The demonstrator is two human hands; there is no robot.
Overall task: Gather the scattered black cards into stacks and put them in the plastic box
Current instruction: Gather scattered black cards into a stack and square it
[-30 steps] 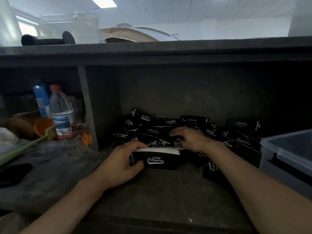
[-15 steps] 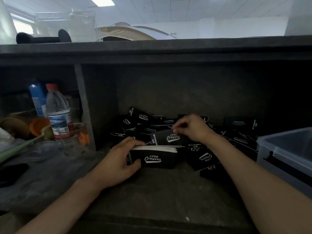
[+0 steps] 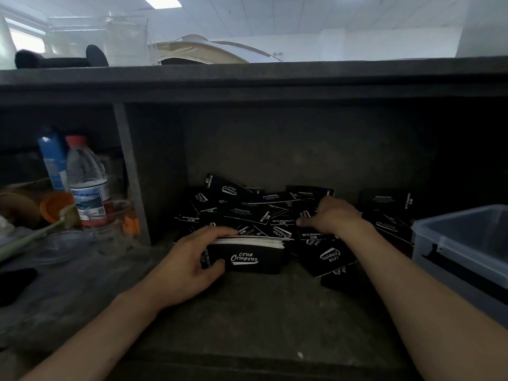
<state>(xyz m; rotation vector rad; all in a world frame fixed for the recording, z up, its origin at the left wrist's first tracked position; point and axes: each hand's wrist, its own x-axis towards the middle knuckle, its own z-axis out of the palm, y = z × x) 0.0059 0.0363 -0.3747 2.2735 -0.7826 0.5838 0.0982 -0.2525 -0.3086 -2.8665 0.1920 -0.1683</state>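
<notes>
A stack of black cards (image 3: 248, 253) is held on edge on the dark shelf (image 3: 247, 312) by the left hand (image 3: 189, 266), whose fingers (image 3: 220, 231) are wrapped over its white top edge while the thumb is pressed against its printed front. Behind and to the right of it, the scattered black cards (image 3: 247, 207) are spread in a loose, overlapping pile against the back wall. The right hand (image 3: 334, 215) is laid on that pile, its fingers curled around a single card (image 3: 310, 233), which is pinched against the thumb. The plastic box (image 3: 461, 243) is seen at the right edge, near the pile. A water bottle (image 3: 86, 182) is stood in the left compartment.
</notes>
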